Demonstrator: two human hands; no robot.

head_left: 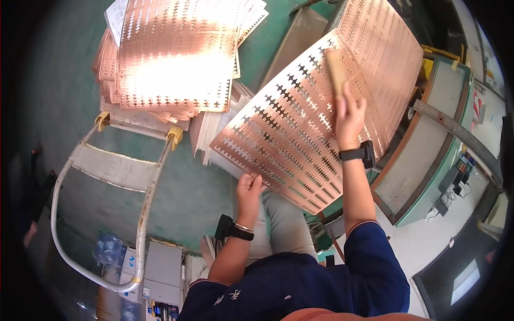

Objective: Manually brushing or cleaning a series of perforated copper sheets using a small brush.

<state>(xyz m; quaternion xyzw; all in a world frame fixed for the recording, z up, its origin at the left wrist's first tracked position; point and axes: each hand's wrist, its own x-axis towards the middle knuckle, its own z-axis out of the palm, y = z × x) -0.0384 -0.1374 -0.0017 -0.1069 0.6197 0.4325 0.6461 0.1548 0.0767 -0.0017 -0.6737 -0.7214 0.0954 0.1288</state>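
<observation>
A perforated copper-coloured metal sheet [278, 134] is tilted in front of me, with rows of cut-out shapes across it. At its lower left edge, my left hand [250, 187] is closed with thumb and fingers pinching the rim. My right hand [350, 113] grips the near end of a long tan block [336, 69], perhaps wood, which lies against the sheet's upper right part. Whether the block has bristles underneath is hidden. More perforated copper sheet [383, 48] lies beyond, on the far right side. Dark bands sit on both wrists.
A pile of similar copper sheets [176, 59] rests at the upper left on a trolley with a curved metal handle [56, 214]. Pale sheets [206, 128] are stacked beside it. To the right stands a green-framed machine [412, 155] with a metal bar across it. Grey boxes [163, 262] are at lower left.
</observation>
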